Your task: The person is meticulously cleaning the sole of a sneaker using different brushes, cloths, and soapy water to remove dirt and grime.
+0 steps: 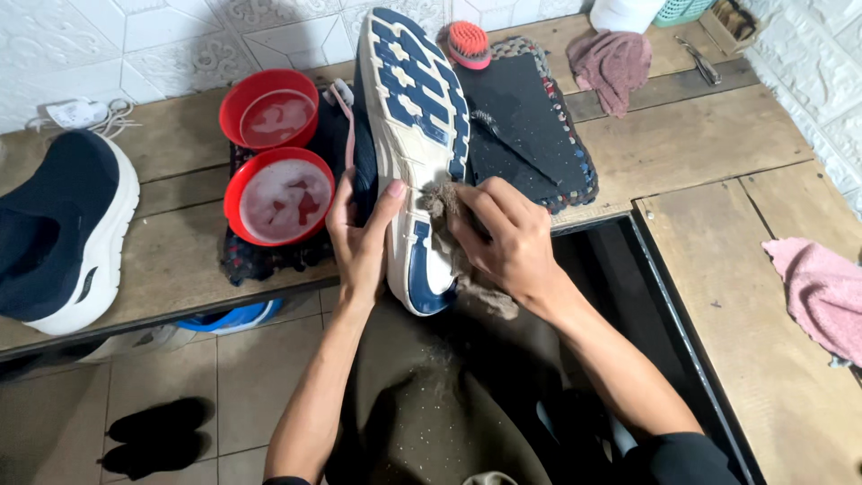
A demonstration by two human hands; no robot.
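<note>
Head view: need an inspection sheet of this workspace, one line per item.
Surface: wooden bench, bare planks, worn.
Job's things: navy shoe sole up with white and blue tread; grey rag pressed on the sole.
Clutter: two red bowls of sudsy water, second navy shoe, red brush, dark mat, mauve cloth, pink cloth, white laces.
Grippers: left hand grips the shoe's edge; right hand holds the rag, fingers curled.
Cables: nothing seen.
Surroundings: white tiled wall, tiled floor with dark footwear.
</note>
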